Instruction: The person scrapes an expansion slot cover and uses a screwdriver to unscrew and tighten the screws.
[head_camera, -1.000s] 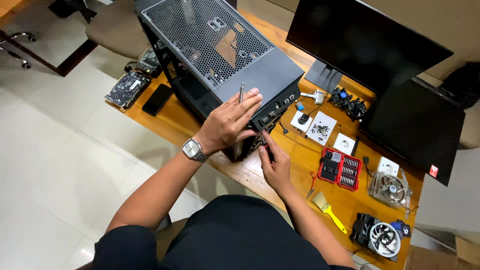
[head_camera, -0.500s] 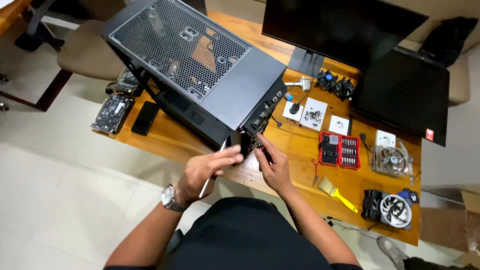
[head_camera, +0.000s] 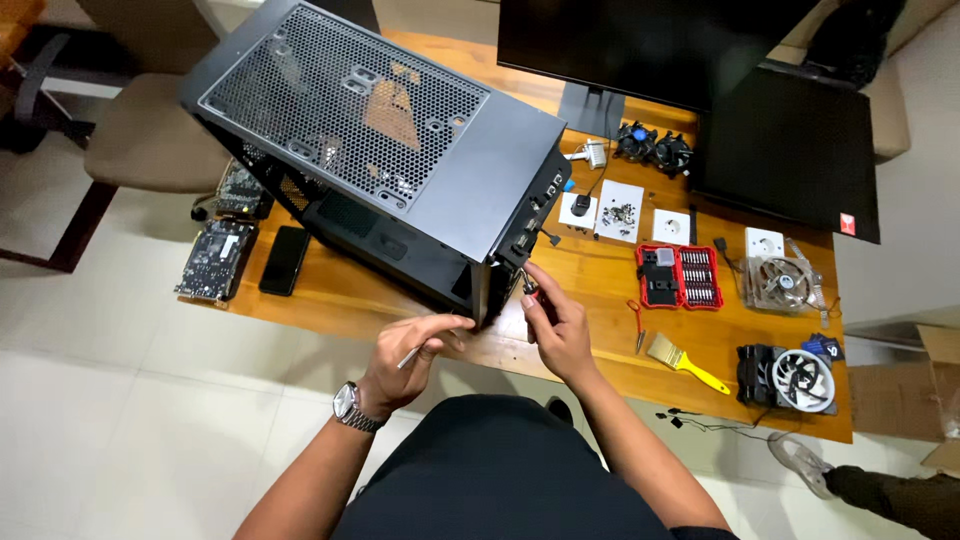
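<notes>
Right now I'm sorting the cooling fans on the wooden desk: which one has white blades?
The round black-framed fan with white blades at the desk's near right corner, beside the yellow-handled brush. The clear-framed fan and the two small dark fans by the monitor stand have none.

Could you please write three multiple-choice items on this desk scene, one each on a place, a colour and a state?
1. Where does the phone lie?
A. On the desk beside the circuit board
B. On top of the computer case
C. On the floor

2. What colour is the handle of the brush?
A. Blue
B. Yellow
C. Green

3. What is the state of the bit set case?
A. Shut
C. Upside down
B. Open, lying flat

Answers: 1 A, it rests just right of the board at the desk's left end. 2 B, the handle is bright yellow. 3 B, both red halves lie spread with bits showing.
</notes>
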